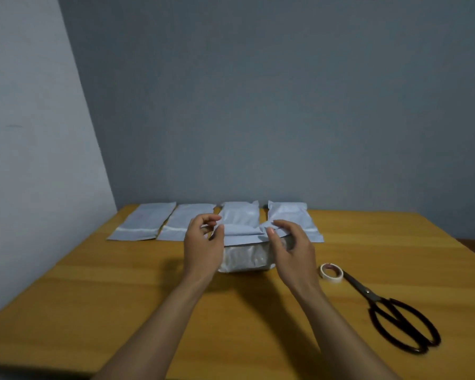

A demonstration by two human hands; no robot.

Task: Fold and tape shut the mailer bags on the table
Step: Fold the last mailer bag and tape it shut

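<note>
head view: the held mailer lies near the middle of the table, just in front of a row of four more mailers along the far edge; its pale flap is turned over the silvery body; the left hand pinches the flap's left corner between thumb and fingertips; the right hand grasps the right corner, thumb on top and fingers curled at the edge; both hands are busy with the same bag.

what could go wrong, as i judge it: the tape roll and the scissors lie just beside each other off to the right, apart from the bag; reaching for them means letting one corner go, and the puffy body may push the flap back open; a fold pulled unevenly by the two hands would crease askew, and the tape would then seal it crooked; the slick film may also slide on the wood under a one-handed press.

containers: the held mailer bulges, so something is probably inside, though it is hidden; the third mailer and fourth mailer look plump too; the first mailer and second mailer lie flat, each with a white strip towards its near end; whether they are empty or thinly filled i cannot tell.
</note>
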